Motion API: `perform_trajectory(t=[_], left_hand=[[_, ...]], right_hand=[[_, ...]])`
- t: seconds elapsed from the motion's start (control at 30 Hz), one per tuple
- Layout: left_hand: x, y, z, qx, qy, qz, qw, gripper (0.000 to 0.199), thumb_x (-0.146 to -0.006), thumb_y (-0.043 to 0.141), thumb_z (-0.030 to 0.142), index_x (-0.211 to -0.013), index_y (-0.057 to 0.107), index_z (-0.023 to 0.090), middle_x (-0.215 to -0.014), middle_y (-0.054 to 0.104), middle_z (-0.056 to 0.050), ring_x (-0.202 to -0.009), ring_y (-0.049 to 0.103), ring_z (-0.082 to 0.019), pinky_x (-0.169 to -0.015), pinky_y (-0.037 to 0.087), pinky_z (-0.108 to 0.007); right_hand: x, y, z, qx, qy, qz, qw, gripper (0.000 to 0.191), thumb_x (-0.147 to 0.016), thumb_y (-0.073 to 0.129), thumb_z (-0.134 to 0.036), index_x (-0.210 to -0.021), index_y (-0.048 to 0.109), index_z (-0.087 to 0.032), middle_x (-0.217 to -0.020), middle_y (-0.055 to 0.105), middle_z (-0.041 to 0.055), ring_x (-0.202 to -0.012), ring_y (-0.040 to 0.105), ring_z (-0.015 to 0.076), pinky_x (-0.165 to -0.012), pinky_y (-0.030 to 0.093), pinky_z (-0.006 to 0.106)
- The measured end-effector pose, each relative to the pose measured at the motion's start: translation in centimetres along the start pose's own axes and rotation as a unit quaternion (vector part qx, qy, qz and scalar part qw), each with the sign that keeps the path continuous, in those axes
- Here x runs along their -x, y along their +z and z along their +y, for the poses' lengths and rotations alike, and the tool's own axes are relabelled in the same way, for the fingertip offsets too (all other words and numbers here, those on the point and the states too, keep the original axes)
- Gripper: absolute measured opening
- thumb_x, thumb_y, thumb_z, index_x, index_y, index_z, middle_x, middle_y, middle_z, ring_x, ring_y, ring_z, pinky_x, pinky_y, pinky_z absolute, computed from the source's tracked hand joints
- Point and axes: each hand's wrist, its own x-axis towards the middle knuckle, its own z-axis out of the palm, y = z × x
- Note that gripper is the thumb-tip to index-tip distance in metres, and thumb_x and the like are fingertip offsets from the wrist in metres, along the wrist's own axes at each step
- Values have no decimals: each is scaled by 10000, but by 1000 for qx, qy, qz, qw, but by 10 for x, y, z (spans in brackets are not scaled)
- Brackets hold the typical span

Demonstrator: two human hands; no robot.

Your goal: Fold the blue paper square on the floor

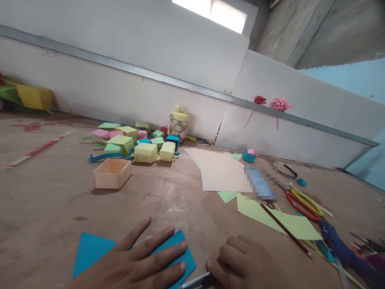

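Observation:
My left hand (147,257) lies flat with fingers spread on a sheet of blue paper (90,251) at the bottom of the view. To its right, my right hand (240,261) is closed around a slim dark and silver tool (198,281). The tool's tip points left, toward the paper's lower right edge by my left fingertips. Most of the tool is hidden by my fingers and the frame edge, so its exact kind does not show. Beyond the left hand, an open peach paper box (111,174) stands on the table (168,196).
Several small folded paper boxes (146,152) cluster near the wall, beside a lidded jar (179,122). Peach paper (222,168) and yellow paper (276,218) lie at right with a pencil (285,230), red-and-yellow-handled pliers (303,204) and a blue glue gun (345,253).

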Motion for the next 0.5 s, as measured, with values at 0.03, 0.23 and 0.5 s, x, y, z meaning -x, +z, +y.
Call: perform_trajectory(t=[0.03,0.23,0.5], left_hand=[[-1,0,0,-7,-3,-10,1000,649,-1089,343,639,-1669,284,354,-1737,337,163,-1660,129,-259,-1307,-125,-558],[-1,-6,2,4,-9,5,1000,697,-1077,374,641,-1676,279,297,-1711,407,125,-1646,175,-272,-1297,-152,-569],[8,-11,10,35,-51,-12,998,682,-1071,427,596,-1683,240,357,-1779,273,27,-1615,311,-273,-1296,21,-536]], right_hand=[[-4,-2,-1,9,3,2,1000,100,-1051,599,-215,-956,632,-219,-659,570,-28,-590,512,143,-534,341,274],[-27,-8,-6,31,2,11,999,155,-1094,549,-274,-975,633,-222,-643,547,-25,-604,514,144,-558,354,257],[-15,-5,-12,13,-21,50,998,420,-1152,285,-127,-915,621,-214,-629,564,-33,-525,467,158,-492,293,342]])
